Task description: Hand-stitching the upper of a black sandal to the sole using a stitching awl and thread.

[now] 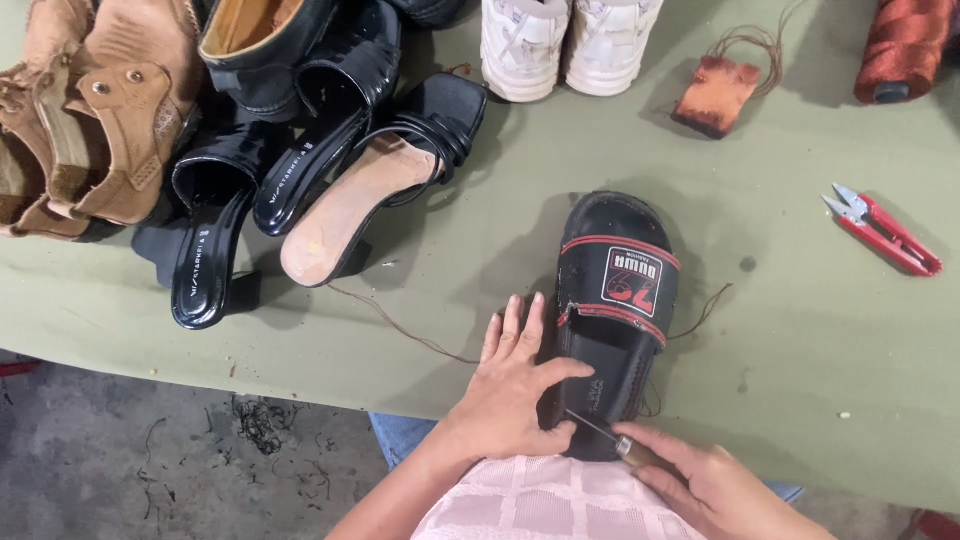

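Slide sandal: a black slide sandal (615, 320) with red-trimmed strap is laid flat on the green surface (800, 330), toe pointing away from the person, heel at the near edge of the surface.
Left hand: the left hand (510, 395) is spread on the sandal's left side, thumb laid across the footbed; the grip is open and pressing, not closed around anything.
Right hand: the right hand (705, 480) is just behind the sandal's heel, its grip clamped on the wooden handle of an awl (605, 435).
Awl: the thin metal shaft is pointed into the heel end of the sandal, close to the left thumb; whether the tip has entered the sole cannot be told.
Thread: a brown thread (400, 325) trails from the sandal to its left, and a loop shows at the sandal's right side.
Doing the step well: in judgement, the sandal should be held firmly flat so it cannot slide, the awl driven in line with the sole edge, and the left thumb kept clear of the point.
Snips: red thread snips (885, 230) are lying well to the right of the sandal.
Spool: a rust-coloured spool (905, 45) is standing far beyond the sandal, to its right, with a small brown block (715, 95) wound with thread nearer.
Other shoes: black heeled sandals (300, 180) and brown boots (90, 110) are piled to the sandal's far left; white shoes (565, 40) are straight beyond it.
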